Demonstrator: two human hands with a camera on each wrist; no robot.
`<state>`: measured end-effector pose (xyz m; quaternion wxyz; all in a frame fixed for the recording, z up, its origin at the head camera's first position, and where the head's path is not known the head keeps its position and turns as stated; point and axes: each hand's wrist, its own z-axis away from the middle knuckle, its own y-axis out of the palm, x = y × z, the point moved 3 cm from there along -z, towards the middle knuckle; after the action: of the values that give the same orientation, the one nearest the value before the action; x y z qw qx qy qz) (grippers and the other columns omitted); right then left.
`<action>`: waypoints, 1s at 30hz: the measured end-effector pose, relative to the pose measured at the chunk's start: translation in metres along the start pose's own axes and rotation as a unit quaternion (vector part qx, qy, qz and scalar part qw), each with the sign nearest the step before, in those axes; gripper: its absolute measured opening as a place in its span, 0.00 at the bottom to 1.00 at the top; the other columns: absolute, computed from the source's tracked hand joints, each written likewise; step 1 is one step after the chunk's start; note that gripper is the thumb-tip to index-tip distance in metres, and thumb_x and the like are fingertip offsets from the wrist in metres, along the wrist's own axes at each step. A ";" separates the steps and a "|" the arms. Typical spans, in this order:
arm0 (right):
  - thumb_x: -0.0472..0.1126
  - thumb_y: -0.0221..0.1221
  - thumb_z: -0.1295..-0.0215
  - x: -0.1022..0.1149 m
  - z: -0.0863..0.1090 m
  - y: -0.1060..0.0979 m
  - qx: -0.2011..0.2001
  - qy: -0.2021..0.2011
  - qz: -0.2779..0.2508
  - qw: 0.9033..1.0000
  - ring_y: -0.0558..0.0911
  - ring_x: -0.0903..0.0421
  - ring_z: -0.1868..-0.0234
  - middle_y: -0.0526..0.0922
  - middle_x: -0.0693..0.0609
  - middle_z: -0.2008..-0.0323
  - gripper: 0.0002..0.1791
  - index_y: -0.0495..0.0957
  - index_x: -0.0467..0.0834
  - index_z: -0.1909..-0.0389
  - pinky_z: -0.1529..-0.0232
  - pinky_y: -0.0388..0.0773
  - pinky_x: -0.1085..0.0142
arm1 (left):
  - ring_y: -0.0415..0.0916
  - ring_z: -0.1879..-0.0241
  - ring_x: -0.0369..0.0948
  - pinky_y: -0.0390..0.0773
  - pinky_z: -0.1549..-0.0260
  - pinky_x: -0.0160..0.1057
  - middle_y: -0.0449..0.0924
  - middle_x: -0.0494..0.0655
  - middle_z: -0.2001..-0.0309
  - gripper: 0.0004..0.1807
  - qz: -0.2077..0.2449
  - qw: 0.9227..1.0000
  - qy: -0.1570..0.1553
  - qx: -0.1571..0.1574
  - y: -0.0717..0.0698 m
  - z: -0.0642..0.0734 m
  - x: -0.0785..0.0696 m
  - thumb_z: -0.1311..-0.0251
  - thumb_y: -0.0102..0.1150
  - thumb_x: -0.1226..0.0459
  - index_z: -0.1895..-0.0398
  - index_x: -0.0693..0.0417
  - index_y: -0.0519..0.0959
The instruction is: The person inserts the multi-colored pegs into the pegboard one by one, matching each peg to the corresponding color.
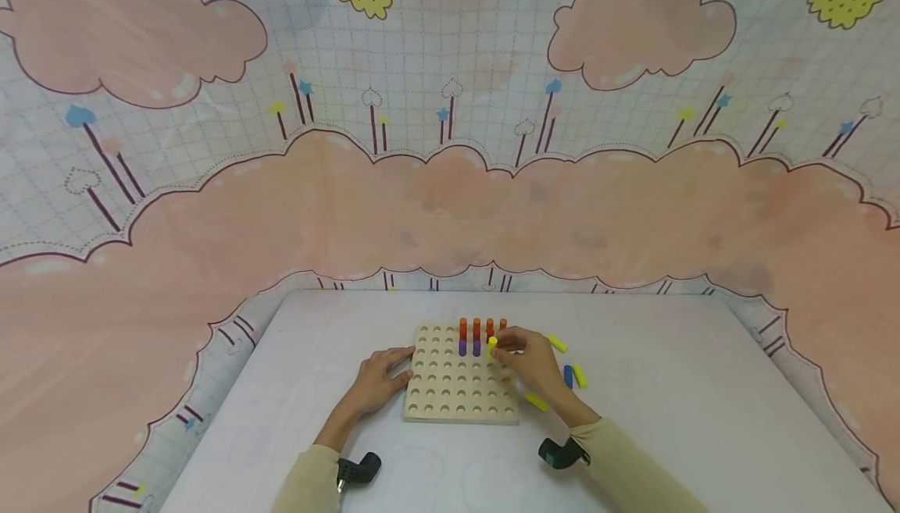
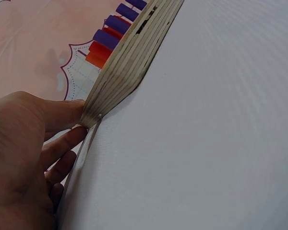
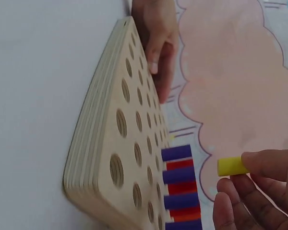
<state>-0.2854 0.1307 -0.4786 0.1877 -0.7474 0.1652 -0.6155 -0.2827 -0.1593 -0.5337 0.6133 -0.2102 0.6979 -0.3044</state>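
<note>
My right hand (image 1: 532, 361) pinches a yellow peg (image 3: 231, 166) between thumb and fingers, just above the pegboard's right side. The wooden pegboard (image 1: 460, 407) lies flat, with rows of round holes. Orange pegs (image 1: 476, 322) stand in its far right part, with red pegs (image 3: 180, 165) and a row of purple pegs (image 3: 177, 153) in front of them. The right hand hides part of these rows in the head view. Against the board's left edge rests my left hand (image 1: 380, 376), its fingertips and thumb touching the side.
Loose pegs lie to the right of the board: a blue peg (image 1: 568, 376), a yellow peg (image 1: 580, 376) beside it, another yellow peg (image 1: 557, 343) farther back and one yellow peg (image 1: 536, 402) near the board. The white table (image 1: 337, 325) ends at a patterned cloth backdrop (image 1: 450, 216).
</note>
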 end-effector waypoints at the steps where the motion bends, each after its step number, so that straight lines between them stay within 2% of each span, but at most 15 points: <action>1: 0.35 0.68 0.41 0.001 0.000 0.003 0.001 0.000 -0.001 1.000 0.84 0.58 0.61 0.87 0.53 0.64 0.09 0.84 0.46 0.60 0.53 0.81 0.60 | 0.63 0.32 0.52 0.52 0.32 0.59 0.75 0.47 0.35 0.24 0.001 1.000 0.002 0.001 0.000 0.000 0.000 0.35 0.60 0.59 0.35 0.47 0.75; 8: 0.35 0.68 0.42 0.004 0.000 0.025 0.025 0.012 -0.014 0.999 0.83 0.59 0.64 0.87 0.53 0.66 0.07 0.84 0.44 0.61 0.57 0.82 0.64 | 0.63 0.32 0.52 0.51 0.31 0.58 0.75 0.47 0.35 0.24 0.003 1.000 0.003 0.004 0.000 -0.001 0.000 0.35 0.60 0.60 0.35 0.47 0.74; 17: 0.36 0.68 0.42 0.000 -0.002 0.048 0.049 0.018 -0.006 0.999 0.81 0.60 0.67 0.86 0.53 0.67 0.08 0.85 0.45 0.61 0.62 0.81 0.67 | 0.62 0.32 0.52 0.50 0.31 0.58 0.75 0.47 0.35 0.24 0.006 1.000 -0.003 0.002 0.001 0.000 0.001 0.35 0.60 0.60 0.35 0.46 0.75; 30: 0.35 0.69 0.44 -0.003 -0.007 0.058 0.039 0.027 0.025 0.999 0.81 0.61 0.69 0.86 0.54 0.69 0.07 0.85 0.45 0.63 0.65 0.80 0.68 | 0.64 0.33 0.53 0.52 0.32 0.59 0.76 0.48 0.36 0.24 0.007 1.000 0.007 -0.003 0.001 0.000 -0.001 0.36 0.61 0.61 0.36 0.49 0.75</action>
<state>-0.2934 0.0805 -0.5078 0.2274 -0.7181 0.1653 -0.6366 -0.2823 -0.1584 -0.5339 0.6097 -0.2050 0.7046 -0.2995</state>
